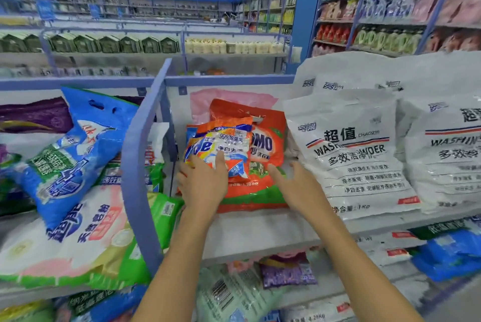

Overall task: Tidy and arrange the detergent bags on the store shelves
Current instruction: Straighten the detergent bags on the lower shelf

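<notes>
A small orange Tide bag (pixel 221 144) leans on a larger orange OMO bag (pixel 263 155) on the white shelf (pixel 250 233). My left hand (pixel 203 181) holds the Tide bag's lower edge, thumb across its front. My right hand (pixel 296 186) hovers with spread, relaxed fingers between the OMO bag and a big white washing-powder bag (pixel 351 155), holding nothing. A pink bag (pixel 208 100) stands behind the orange ones.
A blue divider (pixel 140 160) separates this bay from the left one, piled with a blue bag (pixel 75 155) and a white-green bag (pixel 78 248). Another white bag (pixel 447 155) stands at right. Lower shelves hold more bags. Aisle shelving fills the background.
</notes>
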The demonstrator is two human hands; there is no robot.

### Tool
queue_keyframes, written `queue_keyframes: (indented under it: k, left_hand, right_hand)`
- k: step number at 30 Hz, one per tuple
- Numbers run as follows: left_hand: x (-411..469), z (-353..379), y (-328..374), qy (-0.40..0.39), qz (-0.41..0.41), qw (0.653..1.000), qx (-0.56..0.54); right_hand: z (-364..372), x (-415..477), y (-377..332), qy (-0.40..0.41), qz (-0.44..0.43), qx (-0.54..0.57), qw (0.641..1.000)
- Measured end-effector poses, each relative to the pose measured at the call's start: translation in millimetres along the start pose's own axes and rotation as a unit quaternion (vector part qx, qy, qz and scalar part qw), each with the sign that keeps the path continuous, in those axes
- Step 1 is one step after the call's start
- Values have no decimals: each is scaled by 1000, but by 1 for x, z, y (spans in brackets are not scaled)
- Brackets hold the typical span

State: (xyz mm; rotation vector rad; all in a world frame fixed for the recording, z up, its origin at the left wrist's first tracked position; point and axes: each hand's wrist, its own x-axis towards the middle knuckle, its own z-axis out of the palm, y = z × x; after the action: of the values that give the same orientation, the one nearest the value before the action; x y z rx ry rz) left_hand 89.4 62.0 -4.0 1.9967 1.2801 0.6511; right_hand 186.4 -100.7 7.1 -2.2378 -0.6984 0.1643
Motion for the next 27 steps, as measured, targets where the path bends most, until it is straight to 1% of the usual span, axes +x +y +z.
queue_keyframes:
  k: [2, 5, 6, 7, 9, 12, 13, 15, 17, 18, 19, 21, 22, 23, 25, 27]
  left_hand:
    - [15, 2, 0, 8, -53, 998, -26]
    - [30, -1, 2, 6, -116, 988, -102]
    - [33, -2, 4, 12, -127, 986, -111]
    - [31, -5, 4, 18, -124, 987, -104]
    - [20, -4, 6, 37, -88, 993, -73]
    - [3, 6, 12, 87, -7, 995, -45]
    - [2, 4, 13, 90, 19, 995, -49]
    - [5, -4, 13, 52, 41, 991, -117]
    - [4, -8, 15, -17, 26, 979, -201]
    - [3, -7, 16, -32, 16, 975, -221]
    - [2, -4, 19, -27, 6, 974, -227]
    - [3, -1, 19, -20, -34, 978, -206]
    - [6, -1, 18, -49, -70, 977, -195]
    - [9, -3, 17, -95, -103, 972, -191]
    - [12, -10, 19, -189, -150, 943, -229]
    - [18, -10, 21, -222, -183, 921, -262]
  right_hand:
    - [5, 19, 6, -36, 21, 33, 999]
    - [10, 43, 16, -80, 65, 68, 992]
    - [13, 53, 20, -91, 71, 101, 988]
    - [16, 58, 21, -93, 80, 151, 981]
    - [18, 64, 19, -124, 92, 260, 953]
    - [15, 83, 25, -192, 131, 360, 904]
    - [16, 89, 28, -209, 136, 382, 890]
    - [19, 95, 29, -219, 140, 406, 876]
    - [22, 98, 31, -211, 147, 419, 871]
    - [22, 99, 32, -208, 154, 420, 870]
    - [22, 101, 34, -203, 162, 415, 872]
    - [22, 102, 38, -192, 163, 414, 875]
    - [23, 103, 41, -191, 158, 422, 872]
    - [22, 103, 43, -195, 155, 429, 868]
    - [17, 100, 44, -207, 144, 448, 858]
    - [11, 93, 45, -223, 131, 468, 845]
